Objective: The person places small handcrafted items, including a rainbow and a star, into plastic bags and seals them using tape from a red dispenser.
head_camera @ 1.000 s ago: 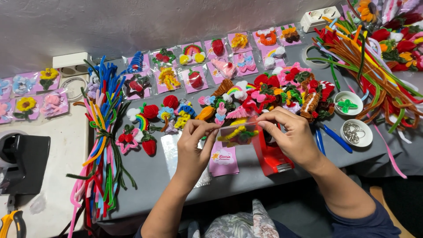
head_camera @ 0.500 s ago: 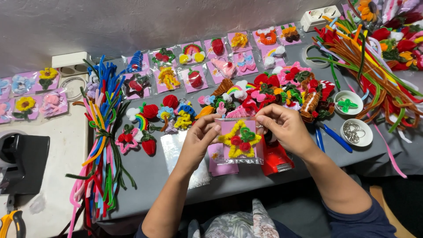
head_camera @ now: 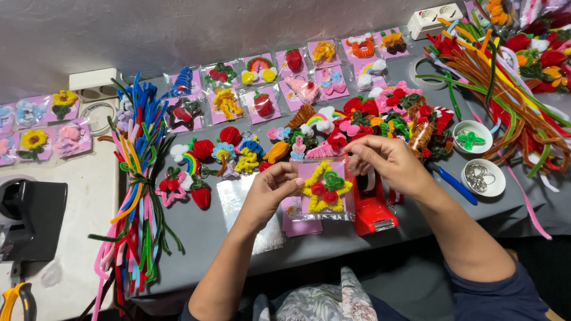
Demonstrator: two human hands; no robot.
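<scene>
Two hands meet over the grey cloth-covered table [head_camera: 238, 238], and from my remote seat I see both closed on one thing: a clear plastic packet with a pink card and a yellow fuzzy-wire star carrying red roses and a green heart [head_camera: 324, 189]. My left hand [head_camera: 270, 193] pinches the packet's left edge, thumb on top and fingers curled under. My right hand [head_camera: 386, 160] grips the packet's upper right corner, fingertips drawn tight together. The packet is held roughly flat, just above the table's near middle, face up toward the camera.

Just right of the packet, partly under the right hand, stands a red tape dispenser [head_camera: 373, 208]. Under the packet lie more pink cards [head_camera: 297, 223] and a stack of empty clear sleeves [head_camera: 238, 199]. Beyond the hands spreads a heap of loose fuzzy-wire ornaments [head_camera: 369, 122], and behind that a row of packed pink cards [head_camera: 262, 104]. To the left lies a tied bundle of multicoloured fuzzy wires [head_camera: 140, 196]. Right of the right hand sit two small white bowls, the nearer holding metal rings [head_camera: 483, 177].
</scene>
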